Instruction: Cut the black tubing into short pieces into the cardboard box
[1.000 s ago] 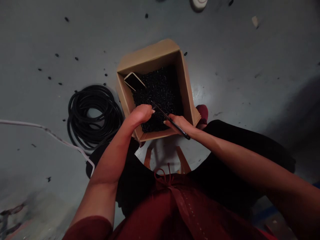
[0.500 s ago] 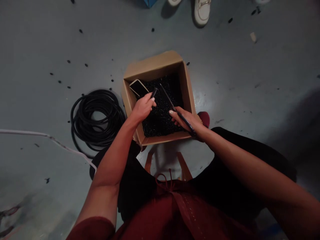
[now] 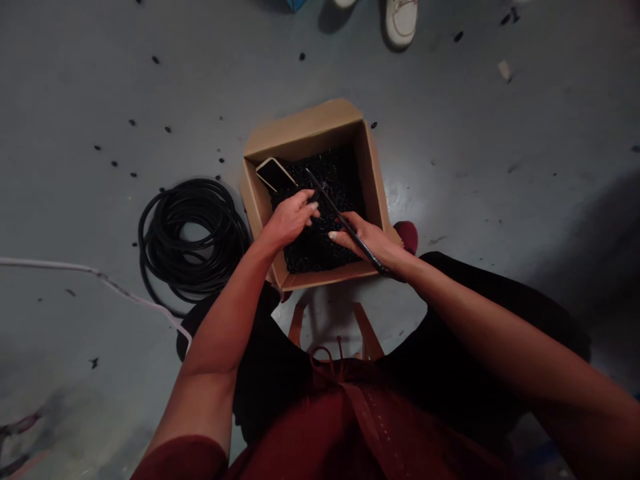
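An open cardboard box point(image 3: 373, 173) stands on the grey floor between my knees, filled with small black pieces point(image 3: 330, 193). A phone point(image 3: 274, 173) leans in its near-left corner. My left hand point(image 3: 290, 217) reaches over the box's left wall, fingers bent down onto the black pieces; what it pinches, if anything, is too small to make out. My right hand point(image 3: 367, 240) is closed on a long thin black tool point(image 3: 333, 203) that points up and left across the box, its tip close to my left fingers.
A coil of black hose point(image 3: 193, 237) lies on the floor left of the box. A white cable point(image 3: 90, 272) crosses from the left edge. Small black bits dot the floor. Another person's white shoe point(image 3: 400, 20) is at the top. A wooden stool point(image 3: 367, 330) shows below the box.
My left hand had lifted a short black piece half a second ago; now it is lowered onto the pile, fingers bent. The black tool swung slightly left toward it.
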Demonstrator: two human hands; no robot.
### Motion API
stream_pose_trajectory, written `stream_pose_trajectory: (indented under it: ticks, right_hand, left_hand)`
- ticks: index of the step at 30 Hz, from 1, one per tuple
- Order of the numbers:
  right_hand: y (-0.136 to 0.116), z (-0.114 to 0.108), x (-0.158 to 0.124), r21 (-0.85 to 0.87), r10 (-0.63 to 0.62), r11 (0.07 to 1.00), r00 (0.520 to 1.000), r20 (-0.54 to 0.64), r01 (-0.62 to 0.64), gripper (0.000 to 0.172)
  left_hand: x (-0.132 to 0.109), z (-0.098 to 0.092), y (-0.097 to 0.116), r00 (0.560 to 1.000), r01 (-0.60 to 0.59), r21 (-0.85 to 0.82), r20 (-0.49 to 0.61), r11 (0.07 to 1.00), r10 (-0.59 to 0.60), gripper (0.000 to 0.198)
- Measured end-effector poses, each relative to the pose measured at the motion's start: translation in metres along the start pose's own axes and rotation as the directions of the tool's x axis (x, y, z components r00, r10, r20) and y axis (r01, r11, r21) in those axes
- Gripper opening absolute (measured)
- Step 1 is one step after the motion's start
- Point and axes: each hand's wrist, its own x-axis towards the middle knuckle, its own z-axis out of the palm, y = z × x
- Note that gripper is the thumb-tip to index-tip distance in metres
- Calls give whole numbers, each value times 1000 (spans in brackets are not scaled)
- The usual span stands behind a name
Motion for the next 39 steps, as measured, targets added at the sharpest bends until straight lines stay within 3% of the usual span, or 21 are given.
stream_pose_trajectory:
  ticks: [20,28,39]
  right_hand:
    - [-3,-4,-2,-51,-4,999,998,61,7,53]
    - [12,8,1,-70,-53,996,999,2,53,38]
    - [14,20,0,-76,22,997,999,28,-20,28]
  left_hand:
    - [-2,-10,5,988,-69,236,154,969,32,47]
    - [0,-6,3,983,-62,241,182,969,17,47]
    - [4,4,-2,975,-61,323,221,945,-13,25]
